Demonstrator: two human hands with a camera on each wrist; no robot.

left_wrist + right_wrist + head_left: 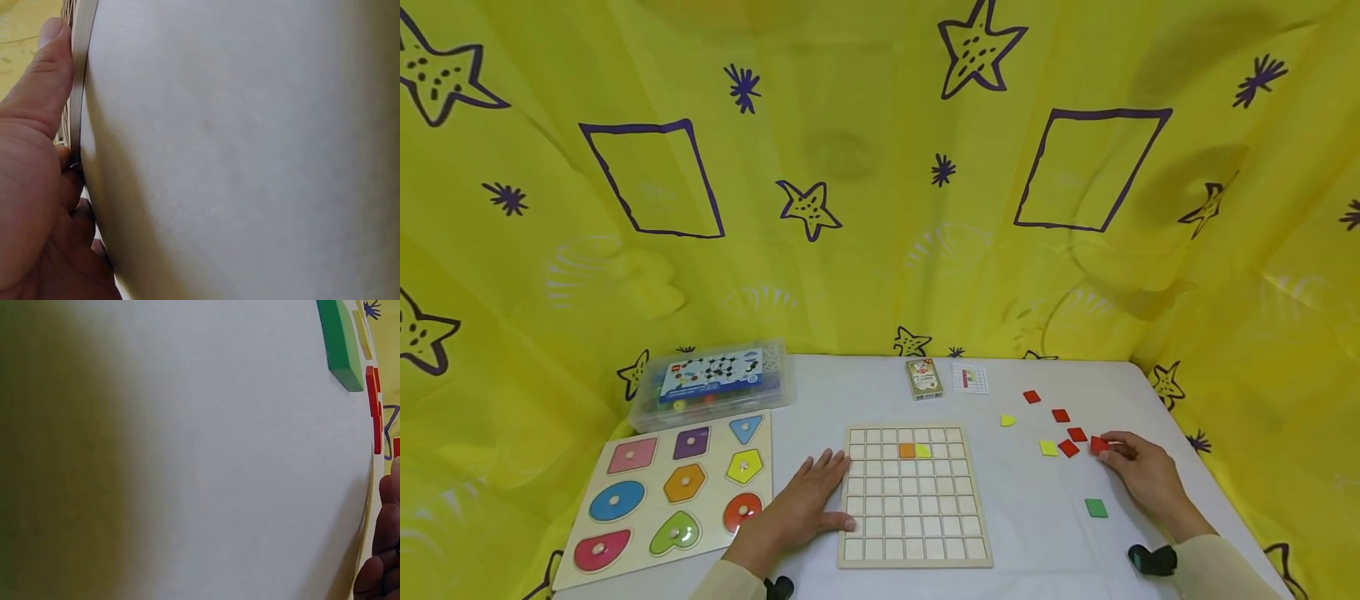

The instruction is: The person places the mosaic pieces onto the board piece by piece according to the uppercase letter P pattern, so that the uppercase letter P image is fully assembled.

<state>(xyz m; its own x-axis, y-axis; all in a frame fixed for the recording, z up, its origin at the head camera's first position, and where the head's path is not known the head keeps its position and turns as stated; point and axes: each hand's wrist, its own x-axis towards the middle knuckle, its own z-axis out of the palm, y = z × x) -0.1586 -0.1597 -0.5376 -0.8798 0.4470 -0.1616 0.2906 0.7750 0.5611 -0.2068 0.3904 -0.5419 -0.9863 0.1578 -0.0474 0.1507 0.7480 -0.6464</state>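
A wooden grid board (916, 563) lies flat on the table, with an orange square tile (907, 451) and a yellow-green tile (923, 451) side by side in its second row. My left hand (801, 504) rests at the board's left edge, fingers straight and thumb on the frame; the thumb (47, 75) lies along the wooden edge in the left wrist view. Over on the right, my right hand (1142, 471) pinches a red square tile (1098, 446) between thumb and fingertips. Several loose red tiles (1061, 415) lie just beyond it, beside a yellow square tile (1048, 448). Nearer me is a green tile (1096, 507).
On the left lies a knobbed shape puzzle (647, 450), with a clear plastic box (711, 387) behind it. A card box (923, 379) and a small pattern card (970, 379) sit at the back. A rounded yellow piece (1007, 420) lies right of them. Yellow curtains (865, 275) enclose the table.
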